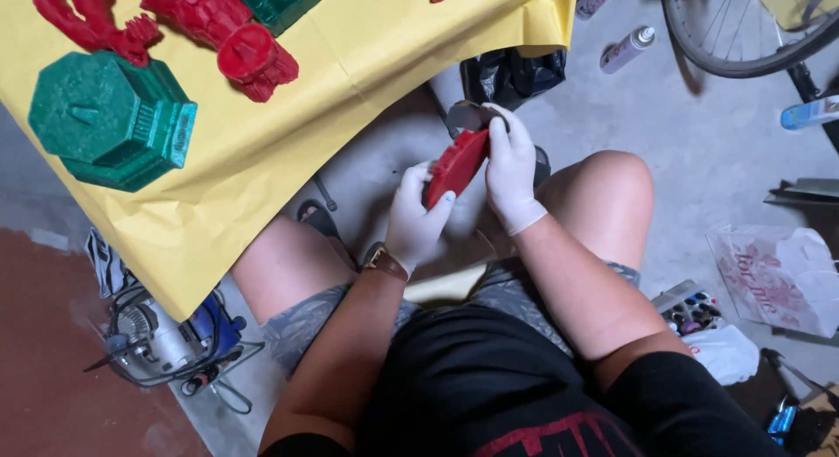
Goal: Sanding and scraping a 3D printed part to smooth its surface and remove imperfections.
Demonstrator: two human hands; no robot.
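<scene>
Head view | gloved hands: left, right | both gripping ridged red plastic piece

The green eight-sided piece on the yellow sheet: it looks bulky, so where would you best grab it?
Probably from above, across two opposite flat side walls of the green eight-sided piece. It lies broad face up on the yellow sheet, and its small centre nub offers little to grip.

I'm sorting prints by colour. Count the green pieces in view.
2. A green octagonal piece lies on the yellow sheet at left. A second green piece sits at the sheet's top edge, cut off by the frame. More may lie out of view.
</scene>
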